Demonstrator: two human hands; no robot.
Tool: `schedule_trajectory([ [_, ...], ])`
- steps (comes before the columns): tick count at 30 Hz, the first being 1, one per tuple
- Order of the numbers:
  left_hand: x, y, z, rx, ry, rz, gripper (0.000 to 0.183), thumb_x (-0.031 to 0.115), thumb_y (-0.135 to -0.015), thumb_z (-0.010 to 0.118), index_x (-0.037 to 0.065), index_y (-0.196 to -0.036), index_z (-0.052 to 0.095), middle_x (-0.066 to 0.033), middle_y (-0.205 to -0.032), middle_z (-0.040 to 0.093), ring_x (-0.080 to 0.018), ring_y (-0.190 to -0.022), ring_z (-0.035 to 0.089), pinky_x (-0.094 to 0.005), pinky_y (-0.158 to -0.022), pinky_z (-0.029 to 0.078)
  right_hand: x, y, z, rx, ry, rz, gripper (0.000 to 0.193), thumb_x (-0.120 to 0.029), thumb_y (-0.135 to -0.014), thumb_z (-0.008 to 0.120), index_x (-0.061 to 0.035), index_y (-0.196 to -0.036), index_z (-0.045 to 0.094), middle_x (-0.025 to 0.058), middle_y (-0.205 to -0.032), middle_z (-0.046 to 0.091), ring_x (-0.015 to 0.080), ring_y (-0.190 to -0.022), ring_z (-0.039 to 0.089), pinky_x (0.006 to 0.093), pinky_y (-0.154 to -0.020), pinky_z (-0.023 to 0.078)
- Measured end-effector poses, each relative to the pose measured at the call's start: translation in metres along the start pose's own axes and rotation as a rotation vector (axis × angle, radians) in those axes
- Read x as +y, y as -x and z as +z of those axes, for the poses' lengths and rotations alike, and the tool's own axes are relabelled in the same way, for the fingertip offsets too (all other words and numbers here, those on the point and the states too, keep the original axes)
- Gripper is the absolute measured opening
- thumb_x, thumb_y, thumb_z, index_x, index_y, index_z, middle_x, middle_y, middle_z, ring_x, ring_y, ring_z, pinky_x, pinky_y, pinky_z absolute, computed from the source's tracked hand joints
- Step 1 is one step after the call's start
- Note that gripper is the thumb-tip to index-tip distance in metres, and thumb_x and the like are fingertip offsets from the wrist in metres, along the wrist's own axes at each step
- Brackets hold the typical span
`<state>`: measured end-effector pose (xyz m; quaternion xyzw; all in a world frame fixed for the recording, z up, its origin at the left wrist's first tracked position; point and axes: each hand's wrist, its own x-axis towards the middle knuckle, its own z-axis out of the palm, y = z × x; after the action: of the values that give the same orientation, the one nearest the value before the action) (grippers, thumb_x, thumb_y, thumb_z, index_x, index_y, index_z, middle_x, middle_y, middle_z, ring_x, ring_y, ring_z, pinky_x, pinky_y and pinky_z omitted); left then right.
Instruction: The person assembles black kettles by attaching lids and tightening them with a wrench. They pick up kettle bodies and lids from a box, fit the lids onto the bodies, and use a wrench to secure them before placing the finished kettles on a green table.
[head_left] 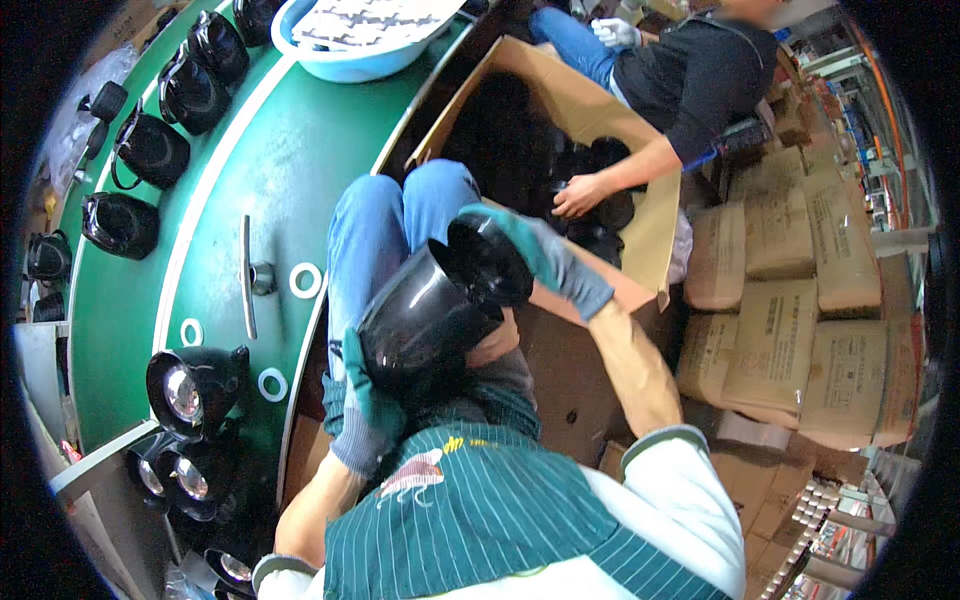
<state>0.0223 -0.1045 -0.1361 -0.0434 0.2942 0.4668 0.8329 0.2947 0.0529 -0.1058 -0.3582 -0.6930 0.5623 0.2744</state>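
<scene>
Housing (415, 310) black; gloves (545, 255) green and grey; apron (470, 510) teal, white-striped; table (250, 150) green; basin (360, 66) light blue.

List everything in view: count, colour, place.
Shell: one, black, in left hand
Part: one, black, in right hand
Bench: one, green, left
Rings: three, whitish, on bench
Rod: one, grey, on bench
Tube: one, dark, beside rod
Tub: one, blue, on bench
Sheet: one, whitish, on tub
Housings: several, black, far left
Lamps: several, black, lower left
Box: one, brown, upper centre
Pieces: several, black, in box
Cartons: many, brown, right
Person: one, black top, upper right
Apron: one, green, bottom
Knees: two, blue, centre
Left hand: one, green glove, centre
Right hand: one, green glove, centre
</scene>
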Motion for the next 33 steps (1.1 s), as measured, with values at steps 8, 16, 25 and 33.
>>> schedule_trajectory([
  [8,0.002,-0.003,-0.007,0.062,0.031,-0.092,0.077,0.071,-0.096,0.047,0.021,-0.154,0.04,-0.0144,-0.151,0.046,-0.0355,-0.135,0.05,-0.0549,-0.109,0.047,-0.035,0.03,0.03,-0.024,0.285,0.017,0.074,-0.051,-0.104,0.049,-0.0053,-0.159,0.03,0.0197,-0.156,0.041,0.0294,-0.147,0.036,0.0391,-0.125,0.021],
  [16,0.012,0.018,0.018,-0.145,-0.08,-0.174,0.092,0.08,-0.091,0.042,0.014,-0.155,0.039,-0.0202,-0.151,0.045,-0.0383,-0.133,0.05,-0.058,-0.111,0.042,-0.107,0.068,0.051,0.26,0.181,-0.064,0.101,-0.055,-0.076,0.083,-0.001,-0.152,0.043,0.0196,-0.153,0.045,0.0326,-0.145,0.04,0.0431,-0.12,0.031],
  [25,0.021,0.01,0.0,-0.341,-0.786,0.101,0.072,0.061,-0.098,0.048,0.012,-0.151,0.042,-0.0184,-0.143,0.051,-0.036,-0.128,0.054,-0.0566,-0.109,0.045,-0.134,0.06,0.043,0.057,0.613,-0.279,0.103,-0.061,-0.07,0.084,-0.0058,-0.15,0.049,0.0216,-0.157,0.039,0.0384,-0.146,0.037,0.0493,-0.119,0.03],
  [33,0.032,-0.005,-0.011,-0.116,0.007,0.029,0.055,0.045,-0.105,0.048,0.012,-0.149,0.047,-0.013,-0.145,0.053,-0.0266,-0.131,0.053,-0.0481,-0.111,0.044,-0.126,0.048,0.055,0.304,0.409,-0.231,0.104,-0.061,-0.074,0.082,-0.001,-0.15,0.046,0.021,-0.155,0.043,0.0359,-0.143,0.042,0.0453,-0.118,0.032],
])
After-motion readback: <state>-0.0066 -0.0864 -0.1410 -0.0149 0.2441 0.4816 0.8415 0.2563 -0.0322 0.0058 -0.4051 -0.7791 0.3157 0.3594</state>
